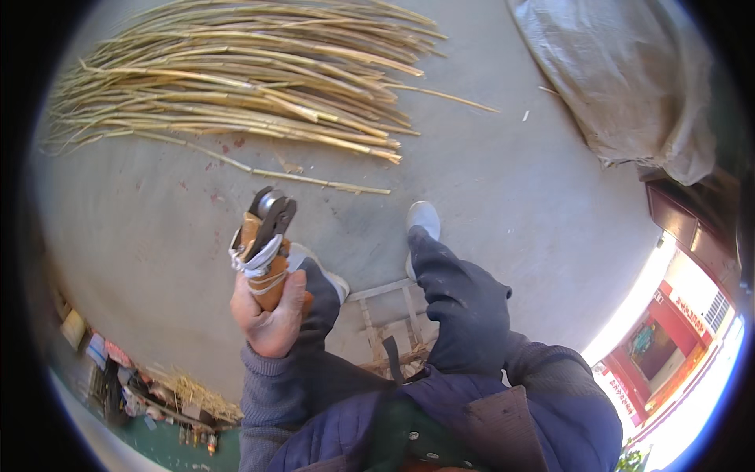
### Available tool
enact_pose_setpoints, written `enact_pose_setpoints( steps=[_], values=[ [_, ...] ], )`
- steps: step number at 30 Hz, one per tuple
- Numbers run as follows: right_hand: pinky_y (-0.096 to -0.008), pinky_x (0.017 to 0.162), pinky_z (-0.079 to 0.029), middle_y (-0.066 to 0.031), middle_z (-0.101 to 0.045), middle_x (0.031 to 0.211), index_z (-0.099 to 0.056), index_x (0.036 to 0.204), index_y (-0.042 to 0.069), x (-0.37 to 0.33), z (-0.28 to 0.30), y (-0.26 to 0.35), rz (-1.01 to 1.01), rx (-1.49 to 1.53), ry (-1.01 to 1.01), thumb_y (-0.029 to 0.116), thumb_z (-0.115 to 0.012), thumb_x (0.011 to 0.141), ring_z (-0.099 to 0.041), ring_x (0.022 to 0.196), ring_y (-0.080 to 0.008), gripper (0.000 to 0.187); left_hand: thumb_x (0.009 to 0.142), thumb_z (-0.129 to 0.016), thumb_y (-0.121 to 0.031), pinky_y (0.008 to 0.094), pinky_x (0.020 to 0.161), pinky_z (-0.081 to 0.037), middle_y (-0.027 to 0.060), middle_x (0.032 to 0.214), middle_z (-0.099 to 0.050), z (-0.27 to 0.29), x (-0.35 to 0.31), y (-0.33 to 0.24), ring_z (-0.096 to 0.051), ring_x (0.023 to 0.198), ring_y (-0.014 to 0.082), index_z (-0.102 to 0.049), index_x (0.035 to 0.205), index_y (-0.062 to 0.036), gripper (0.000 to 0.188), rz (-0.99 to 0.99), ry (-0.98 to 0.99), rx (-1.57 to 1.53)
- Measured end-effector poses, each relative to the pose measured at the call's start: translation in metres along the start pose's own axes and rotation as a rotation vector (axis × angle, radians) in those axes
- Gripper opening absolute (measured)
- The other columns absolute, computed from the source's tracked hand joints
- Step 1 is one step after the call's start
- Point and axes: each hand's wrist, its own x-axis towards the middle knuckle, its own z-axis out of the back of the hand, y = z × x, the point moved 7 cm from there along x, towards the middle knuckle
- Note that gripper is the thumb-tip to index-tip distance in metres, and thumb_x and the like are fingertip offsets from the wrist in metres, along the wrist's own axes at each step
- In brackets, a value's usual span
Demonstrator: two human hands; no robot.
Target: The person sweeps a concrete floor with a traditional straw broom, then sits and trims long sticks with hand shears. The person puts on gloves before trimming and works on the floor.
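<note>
My left hand [271, 318] is closed round the wooden handle of a short tool [267, 244], held up over the floor left of my knee. At its far end the tool has dark metal side plates with a shiny round roller between them. White cloth strips are wound about its middle. My right arm, in a grey knitted sleeve [550, 370], bends back beside my body, and its hand is out of sight. Beyond the tool lies a wide spread of long, dry, yellowish cane-like stalks [259, 86]. One single stalk [314, 182] rests apart, nearer to me.
A pale plastic sheet [621, 86] covers something at the far right. Between my legs shows a low wooden frame [385, 303]. Assorted items and straw [197, 393] lie at the lower left. A bright doorway [629, 307] opens at the right.
</note>
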Motion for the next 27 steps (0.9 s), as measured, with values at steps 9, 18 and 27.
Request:
enact_pose_setpoints(
  steps=[9,18,27],
  values=[
    [-0.046,0.093,-0.053,-0.0212,-0.073,0.105,-0.075,0.105,0.005,-0.033,-0.026,-0.033,0.084,0.103,0.03,0.03,-0.052,0.094,-0.069,0.108,-0.037,0.036,0.091,-0.07,0.006,0.0207,0.051,-0.043,0.003,0.087,-0.064,-0.012,-0.029,-0.029,-0.053,0.059,0.0056,-0.062,0.121,0.001,0.031,-0.423,0.022,0.102],
    [-0.0473,0.088,-0.051,-0.0213,-0.072,0.097,-0.071,0.097,-0.002,-0.068,0.067,-0.063,-0.231,0.509,-0.411,0.041,-0.046,0.097,-0.068,0.098,-0.0398,0.05,0.089,-0.076,-0.004,0.0238,0.053,-0.046,0.0027,0.081,-0.065,-0.023,-0.057,-0.006,-0.053,0.058,0.0062,-0.066,0.108,-0.0019,0.022,-0.673,0.048,0.339],
    [-0.0261,0.057,-0.045,-0.0019,-0.059,0.066,-0.07,0.087,0.0,-0.234,0.214,-0.031,0.351,1.444,-0.838,0.042,-0.053,0.104,-0.053,0.059,-0.011,0.048,0.093,-0.07,-0.004,0.0223,0.048,-0.047,0.0002,0.072,-0.059,-0.083,-0.127,0.012,-0.054,0.054,0.0071,-0.061,0.113,-0.0016,0.022,-0.401,0.302,-0.024]
  ],
)
